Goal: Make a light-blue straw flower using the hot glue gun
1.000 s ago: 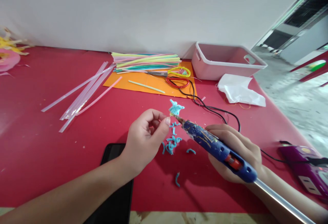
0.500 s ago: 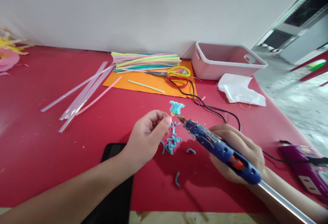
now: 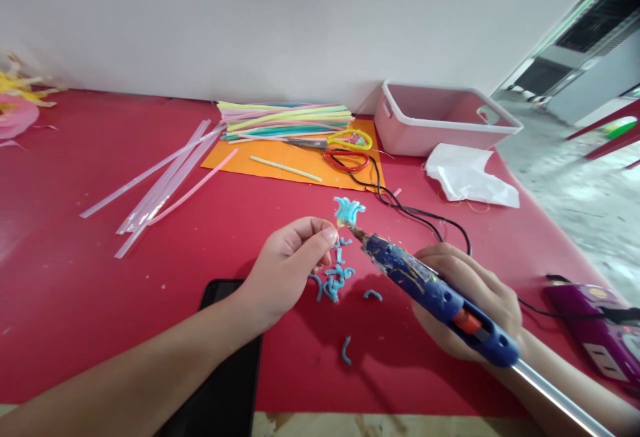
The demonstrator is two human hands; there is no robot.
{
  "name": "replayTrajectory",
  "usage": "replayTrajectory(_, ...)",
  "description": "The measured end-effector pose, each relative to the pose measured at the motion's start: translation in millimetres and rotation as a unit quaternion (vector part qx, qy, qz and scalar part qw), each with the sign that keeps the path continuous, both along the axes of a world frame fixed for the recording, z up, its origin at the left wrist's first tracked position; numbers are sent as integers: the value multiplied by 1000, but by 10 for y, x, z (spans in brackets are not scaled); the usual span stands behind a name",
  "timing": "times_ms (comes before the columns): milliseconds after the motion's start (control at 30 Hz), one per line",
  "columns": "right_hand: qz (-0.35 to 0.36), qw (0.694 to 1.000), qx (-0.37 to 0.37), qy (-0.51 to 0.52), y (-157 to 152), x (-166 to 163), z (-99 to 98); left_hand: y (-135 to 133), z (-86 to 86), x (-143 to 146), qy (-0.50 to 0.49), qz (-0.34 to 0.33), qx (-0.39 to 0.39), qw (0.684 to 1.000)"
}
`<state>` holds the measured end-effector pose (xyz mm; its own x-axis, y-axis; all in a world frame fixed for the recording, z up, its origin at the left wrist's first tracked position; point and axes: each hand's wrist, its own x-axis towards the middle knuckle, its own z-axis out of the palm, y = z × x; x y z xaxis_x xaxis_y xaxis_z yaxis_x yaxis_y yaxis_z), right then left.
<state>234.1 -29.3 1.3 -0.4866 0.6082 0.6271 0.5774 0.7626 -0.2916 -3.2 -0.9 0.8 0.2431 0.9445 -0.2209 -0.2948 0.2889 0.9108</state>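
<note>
My left hand (image 3: 287, 269) pinches a small blue straw flower (image 3: 348, 210) by its base, holding it just above the red table (image 3: 100, 277). My right hand (image 3: 470, 300) grips a blue glue gun (image 3: 435, 294), whose nozzle touches the underside of the flower. Several curled blue straw pieces (image 3: 334, 280) lie on the table below the flower, with one more piece (image 3: 345, 349) nearer me.
An orange sheet (image 3: 280, 160) holds a bundle of coloured straws (image 3: 285, 119), scissors (image 3: 345, 139) and red rubber bands (image 3: 347, 160). Clear glue sticks (image 3: 160, 180) lie left. A pink tub (image 3: 440, 117), white plastic (image 3: 467, 177), a purple power strip (image 3: 597, 334) and a black phone (image 3: 225, 357) are nearby.
The flower has turned slightly in my left fingers, and both hands with the glue gun have drifted a little to the right and down.
</note>
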Motion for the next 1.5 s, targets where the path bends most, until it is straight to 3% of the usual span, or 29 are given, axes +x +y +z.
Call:
replayTrajectory(367,-2,1000,0,2,-26,31,-67,41,-11,-11,-50,-14,-55,997)
replayTrajectory(700,-1,1000,-2,0,-1,21,-20,30,-7,-11,-30,-6,-46,998)
replayTrajectory(967,8,1000,21,-4,-8,7,-28,8,8,-36,-8,47,14,999)
replayTrajectory(1267,-2,1000,17,-12,-16,-29,-3,-50,27,-42,105,89,88,987)
replayTrajectory(1500,7,1000,13,-7,-14,-12,-18,-57,43,-30,111,51,83,989)
